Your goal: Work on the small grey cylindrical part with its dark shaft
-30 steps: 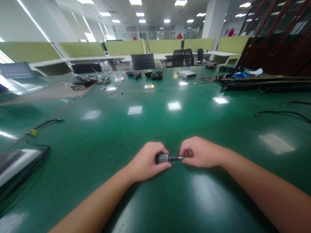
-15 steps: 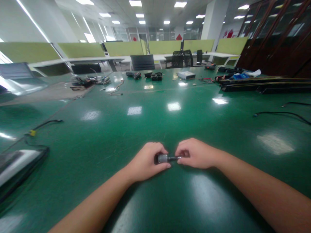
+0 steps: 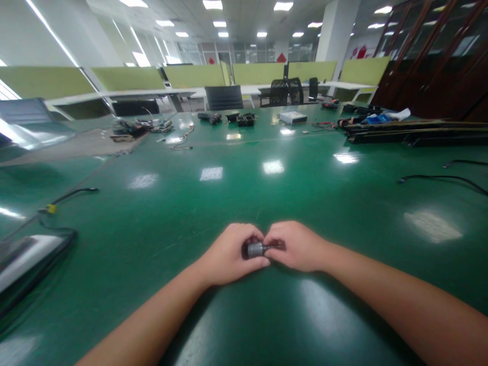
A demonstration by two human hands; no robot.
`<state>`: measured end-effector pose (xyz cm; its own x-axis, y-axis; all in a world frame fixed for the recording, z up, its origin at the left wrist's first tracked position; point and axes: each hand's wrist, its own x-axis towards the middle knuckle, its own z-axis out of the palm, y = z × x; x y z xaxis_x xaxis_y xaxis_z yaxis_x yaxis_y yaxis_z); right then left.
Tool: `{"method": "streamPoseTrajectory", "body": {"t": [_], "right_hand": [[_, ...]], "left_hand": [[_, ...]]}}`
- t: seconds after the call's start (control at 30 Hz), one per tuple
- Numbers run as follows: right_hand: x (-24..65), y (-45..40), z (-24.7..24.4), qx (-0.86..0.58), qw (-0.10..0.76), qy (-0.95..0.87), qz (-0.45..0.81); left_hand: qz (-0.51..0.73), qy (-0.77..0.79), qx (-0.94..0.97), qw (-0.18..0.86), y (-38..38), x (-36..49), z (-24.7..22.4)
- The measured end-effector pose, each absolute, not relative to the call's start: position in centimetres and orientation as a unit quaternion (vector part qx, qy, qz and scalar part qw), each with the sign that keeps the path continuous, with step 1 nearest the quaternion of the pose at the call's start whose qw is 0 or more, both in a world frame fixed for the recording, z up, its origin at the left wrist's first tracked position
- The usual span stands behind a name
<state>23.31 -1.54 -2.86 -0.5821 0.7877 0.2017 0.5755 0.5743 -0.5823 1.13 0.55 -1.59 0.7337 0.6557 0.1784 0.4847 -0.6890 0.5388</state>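
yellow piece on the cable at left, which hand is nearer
Left. The left hand is right of the yellow piece, nearer the camera; the right hand lies farther right.

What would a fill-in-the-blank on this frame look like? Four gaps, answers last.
1. The large tabletop is coloured ____.
2. The right hand pinches the thin part of the small tool while the left hand wraps around the ____ part.
3. The long dark strips are piled toward the picture's ____ edge.
4. The small piece on the black cable at the picture's left is coloured ____.
Missing words: green; thick; right; yellow.
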Motion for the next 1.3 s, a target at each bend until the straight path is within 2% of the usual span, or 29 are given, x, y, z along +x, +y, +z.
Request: {"method": "streamPoseTrajectory", "body": {"t": [1.0, 1.3], "right_hand": [[23.7, -1.5, -3.2, -0.390, 0.237, -0.856, 0.242], [24.5, -1.6, -2.5, -0.406, 0.201, -0.859, 0.240]], "left_hand": [[0.173, 0.323, 0.901, 0.234, 0.7, 0.9, -2.0], [0.165, 0.334, 0.899, 0.231, 0.7, 0.5, -2.2]]}}
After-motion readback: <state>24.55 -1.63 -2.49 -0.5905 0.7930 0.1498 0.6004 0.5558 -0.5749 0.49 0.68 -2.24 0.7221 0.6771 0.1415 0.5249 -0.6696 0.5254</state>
